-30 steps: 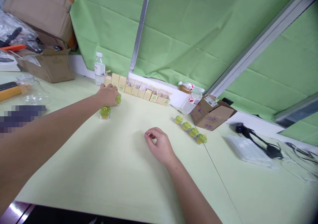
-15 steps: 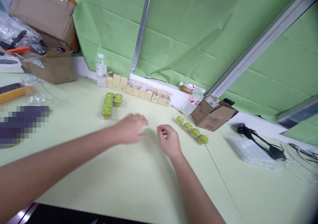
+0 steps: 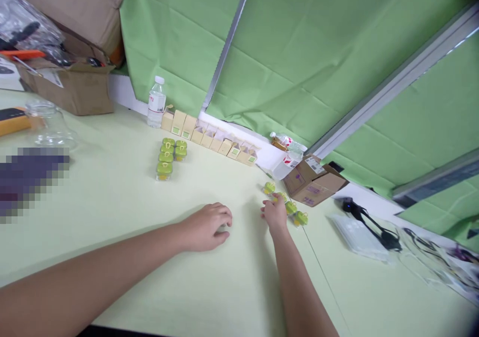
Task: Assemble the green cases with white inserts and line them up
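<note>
My left hand (image 3: 209, 227) rests low over the table with its fingers bent and a gap between thumb and fingertips; nothing is in it. Further right, my right hand (image 3: 276, 214) is at a slanting row of small clear containers with green lids, fingers apart. Its fingertips partly cover one green-lidded container (image 3: 282, 196); whether they touch it is hard to see. Beside it in the row are a container (image 3: 268, 187) behind and two more, one container (image 3: 291, 207) and a front container (image 3: 300, 219). Another group of green-lidded containers (image 3: 164, 169) stands to the left.
Along the back runs a row of small beige boxes (image 3: 207, 136), with a water bottle (image 3: 156, 102) at its left end. A brown carton (image 3: 313, 181) and lying bottles (image 3: 287, 163) are behind the right row. A glass vessel (image 3: 50, 125) stands far left; a headset (image 3: 370, 223) lies right.
My right hand has moved right and forward to the slanting row of containers. My left hand has come nearer to me and lower. The view has shifted slightly.
</note>
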Demonstrator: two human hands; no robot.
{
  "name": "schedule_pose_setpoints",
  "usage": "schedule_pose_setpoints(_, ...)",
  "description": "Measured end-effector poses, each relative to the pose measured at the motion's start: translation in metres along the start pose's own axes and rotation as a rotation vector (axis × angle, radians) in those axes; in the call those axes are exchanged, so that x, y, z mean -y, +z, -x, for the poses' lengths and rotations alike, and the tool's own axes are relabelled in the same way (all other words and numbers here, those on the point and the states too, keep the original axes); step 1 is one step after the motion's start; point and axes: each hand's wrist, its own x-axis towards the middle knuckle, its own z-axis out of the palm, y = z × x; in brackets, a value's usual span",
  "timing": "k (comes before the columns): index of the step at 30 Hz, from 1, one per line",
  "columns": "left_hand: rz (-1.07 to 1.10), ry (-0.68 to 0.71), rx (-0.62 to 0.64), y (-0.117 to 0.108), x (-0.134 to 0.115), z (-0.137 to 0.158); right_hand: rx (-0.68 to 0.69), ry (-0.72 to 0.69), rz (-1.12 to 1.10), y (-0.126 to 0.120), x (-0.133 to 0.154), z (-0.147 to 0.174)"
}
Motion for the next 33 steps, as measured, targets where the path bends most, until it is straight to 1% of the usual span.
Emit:
schedule_pose_setpoints(3, 0.041, 0.002, 0.007, 0.003, 0.003, -0.003, 0.018, 0.044, -0.006, -0.001, 0.015, -0.023)
schedule_pose_setpoints(6, 0.066, 0.000, -0.002, 0.005, 0.006, -0.006, 0.015, 0.053, 0.000, 0.003, 0.030, -0.047)
schedule_pose_setpoints(9, 0.083, -0.009, -0.020, 0.004, 0.009, -0.007, -0.051, 0.034, 0.076, 0.012, 0.036, -0.059)
schedule_pose_setpoints(11, 0.108, -0.009, -0.054, 0.002, 0.011, -0.009, -0.118, -0.022, 0.148, 0.016, 0.035, -0.057)
schedule_pose_setpoints(13, 0.137, -0.025, -0.127, 0.000, 0.014, -0.012, -0.147, -0.109, 0.218, 0.019, 0.034, -0.047)
schedule_pose_setpoints(15, 0.153, -0.068, -0.209, -0.002, 0.019, -0.015, -0.118, -0.195, 0.277, 0.020, 0.034, -0.032)
schedule_pose_setpoints(17, 0.150, -0.133, -0.285, -0.002, 0.025, -0.018, -0.044, -0.269, 0.316, 0.023, 0.036, -0.010)
schedule_pose_setpoints(19, 0.158, -0.206, -0.337, -0.003, 0.028, -0.018, 0.068, -0.329, 0.334, 0.030, 0.039, 0.016)
schedule_pose_setpoints(21, 0.190, -0.255, -0.351, -0.004, 0.028, -0.018, 0.193, -0.375, 0.329, 0.039, 0.042, 0.044)
schedule_pose_setpoints(23, 0.241, -0.265, -0.322, -0.007, 0.025, -0.016, 0.324, -0.415, 0.306, 0.048, 0.043, 0.069)
schedule_pose_setpoints(24, 0.255, -0.263, -0.301, -0.009, 0.023, -0.016, 0.415, -0.461, 0.263, 0.052, 0.042, 0.079)
schedule_pose_setpoints(26, 0.247, -0.274, -0.261, -0.012, 0.020, -0.016, 0.456, -0.560, 0.159, 0.058, 0.039, 0.092)
schedule_pose_setpoints(27, 0.227, -0.285, -0.247, -0.013, 0.020, -0.016, 0.466, -0.572, 0.107, 0.060, 0.037, 0.096)
schedule_pose_setpoints(29, 0.179, -0.293, -0.244, -0.015, 0.021, -0.017, 0.492, -0.532, 0.001, 0.062, 0.032, 0.097)
schedule_pose_setpoints(31, 0.152, -0.294, -0.243, -0.016, 0.025, -0.017, 0.491, -0.431, -0.150, 0.060, 0.029, 0.092)
schedule_pose_setpoints(33, 0.129, -0.315, -0.220, -0.018, 0.029, -0.016, 0.456, -0.300, -0.351, 0.056, 0.028, 0.085)
